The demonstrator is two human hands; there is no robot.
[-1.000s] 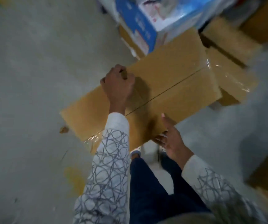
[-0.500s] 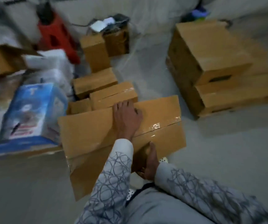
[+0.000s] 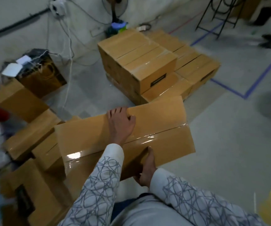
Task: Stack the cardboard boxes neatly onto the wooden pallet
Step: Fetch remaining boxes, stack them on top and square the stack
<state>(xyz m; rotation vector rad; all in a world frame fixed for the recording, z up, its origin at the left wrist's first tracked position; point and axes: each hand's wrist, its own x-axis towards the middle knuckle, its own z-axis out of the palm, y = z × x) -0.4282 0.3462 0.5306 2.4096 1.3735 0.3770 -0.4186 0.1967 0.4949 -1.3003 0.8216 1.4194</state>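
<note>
Cardboard box [image 3: 162,126] — long axis left-right — left hand [image 3: 121,123] grips far edge, right hand [image 3: 146,172] near edge.

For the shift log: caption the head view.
Left hand grips the far edge and right hand the near side of a taped box, stacked boxes ahead.

Long tan box [image 3: 156,128], top seam sealed with clear tape, held slightly tilted in the foreground. Stepped stack [image 3: 138,59] of like boxes on the floor beyond it. Loose boxes [image 3: 30,136] at its left.
</note>
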